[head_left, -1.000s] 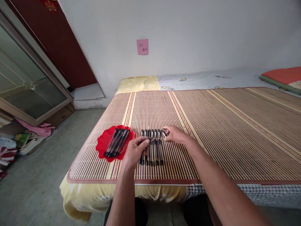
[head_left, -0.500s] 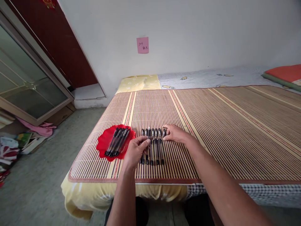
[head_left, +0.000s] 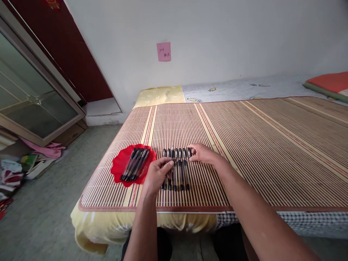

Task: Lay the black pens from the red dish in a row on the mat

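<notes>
Several black gel pens [head_left: 181,175] lie side by side in a row on the striped bamboo mat [head_left: 233,137], their black ends toward me. My left hand [head_left: 159,172] rests over the left part of the row. Its thumb and fingers are closed on a pen [head_left: 172,150] with a pale pointed tip at the far end; the fingers cover part of it. At the row's right end my right hand [head_left: 202,153] pinches a short black pen cap [head_left: 189,152]. A red scalloped plate [head_left: 116,168] to the left holds more black pens [head_left: 136,163].
The mat covers a bed with a yellow patterned sheet [head_left: 160,95]. Folded orange and green bedding [head_left: 330,84] lies at the far right. A pink note [head_left: 163,52] is stuck to the wall behind. Clothes and other items [head_left: 16,170] lie on the floor at left.
Both hands stay almost where they were, with the same grips. The pens and plate lie unchanged; the view has shifted very slightly.
</notes>
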Available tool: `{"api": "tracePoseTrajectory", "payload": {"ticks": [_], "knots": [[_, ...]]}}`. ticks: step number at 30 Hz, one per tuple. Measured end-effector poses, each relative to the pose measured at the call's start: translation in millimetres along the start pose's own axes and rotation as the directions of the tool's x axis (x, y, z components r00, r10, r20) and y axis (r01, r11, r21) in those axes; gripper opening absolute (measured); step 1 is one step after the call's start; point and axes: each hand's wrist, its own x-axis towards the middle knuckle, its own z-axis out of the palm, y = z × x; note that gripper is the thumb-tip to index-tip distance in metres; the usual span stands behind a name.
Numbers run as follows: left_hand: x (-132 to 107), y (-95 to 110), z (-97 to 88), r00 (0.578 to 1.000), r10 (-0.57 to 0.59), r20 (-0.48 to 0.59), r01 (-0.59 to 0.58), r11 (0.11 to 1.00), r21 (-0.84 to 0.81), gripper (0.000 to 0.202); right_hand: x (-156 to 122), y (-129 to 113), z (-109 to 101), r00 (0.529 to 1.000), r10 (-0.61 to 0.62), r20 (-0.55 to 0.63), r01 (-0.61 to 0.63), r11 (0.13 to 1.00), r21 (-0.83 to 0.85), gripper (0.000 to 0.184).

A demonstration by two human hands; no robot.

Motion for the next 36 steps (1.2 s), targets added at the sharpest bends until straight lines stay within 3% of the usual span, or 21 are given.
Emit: {"api": "tracePoseTrajectory", "payload": {"ticks": [12,16,18,20,22,24,27,29,32,36], "knots": [[-1,1,3.5,1.000,-0.008,0.002,0.008,1.000,0.001,0.034,3,6,3,1.000,-0.013,0.015,0.013,1.000,0.021,0.066],[0,-2,2.3,1.000,-0.011,0.017,0.011,1.000,0.003,0.034,-2,5,2,1.000,0.015,0.010,-0.016,0.996,0.089,0.081],[0,-2,2.1,1.000,-0.013,0.023,0.013,1.000,0.005,0.035,-9,1,0,0.998,0.043,-0.049,-0.036,0.989,0.146,0.082],[0,-1,2.8,1.000,-0.016,0.017,0.016,1.000,0.001,0.034,-20,-6,0,0.986,0.045,-0.162,-0.005,0.970,0.243,0.066],[0,-1,4.7,1.000,-0.011,0.012,0.011,1.000,0.001,0.032,-32,-15,4,0.969,0.008,-0.247,0.092,0.916,0.391,0.042],[0,-2,7.4,1.000,0.003,0.017,-0.004,1.000,0.007,0.030,-43,-26,11,0.962,-0.057,-0.269,0.203,0.805,0.557,0.029],[0,-4,12.4,0.998,0.062,0.004,-0.062,0.996,0.057,0.026,-52,-41,26,0.955,-0.110,-0.276,0.282,0.628,0.725,0.030],[0,-4,15.9,0.992,0.119,-0.026,-0.115,0.986,0.122,0.024,-52,-48,33,0.948,-0.086,-0.306,0.301,0.555,0.775,0.032],[-1,-3,21.0,0.980,0.182,-0.075,-0.162,0.962,0.220,0.020,-50,-53,37,0.936,-0.016,-0.352,0.309,0.518,0.798,0.036],[-3,-2,25.0,0.977,0.186,-0.101,-0.149,0.943,0.296,0.020,-52,-54,34,0.915,0.026,-0.403,0.322,0.556,0.766,0.036]]}}
